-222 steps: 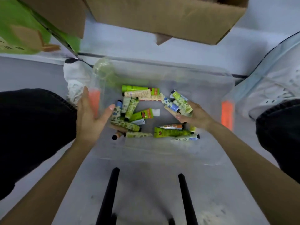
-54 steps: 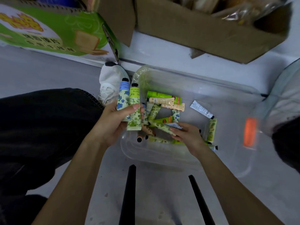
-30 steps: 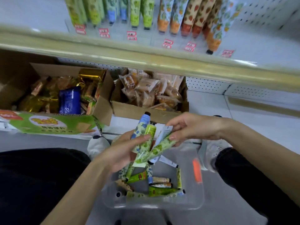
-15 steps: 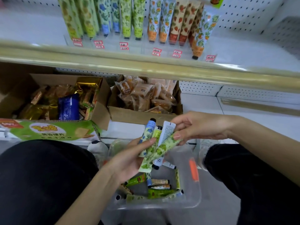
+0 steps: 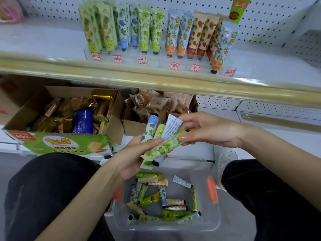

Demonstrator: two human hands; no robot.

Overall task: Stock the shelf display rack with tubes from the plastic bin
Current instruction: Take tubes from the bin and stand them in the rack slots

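Note:
My left hand (image 5: 128, 159) grips a bunch of tubes above the bin: a blue-flowered tube (image 5: 149, 129) and a yellow-green tube (image 5: 159, 131) stand upright in it. My right hand (image 5: 206, 129) pinches a green-patterned tube (image 5: 163, 148) that lies slanted across the bunch, and a white-backed tube (image 5: 171, 127) sits by its fingers. The clear plastic bin (image 5: 212, 221) on the floor between my knees holds several loose tubes (image 5: 166, 199). On the shelf above, the display rack (image 5: 156, 58) holds rows of upright tubes (image 5: 152, 30).
A gold shelf edge (image 5: 156, 79) runs across the view between my hands and the rack. Under it stand a cardboard box of snack packs (image 5: 69, 112) with a green front and a box of pastries (image 5: 156, 105). My knees (image 5: 52, 188) flank the bin.
My view has risen from the bin to the shelf. Both hands lifted the bunch of tubes a little higher, and my right hand still pinches the green-patterned tube.

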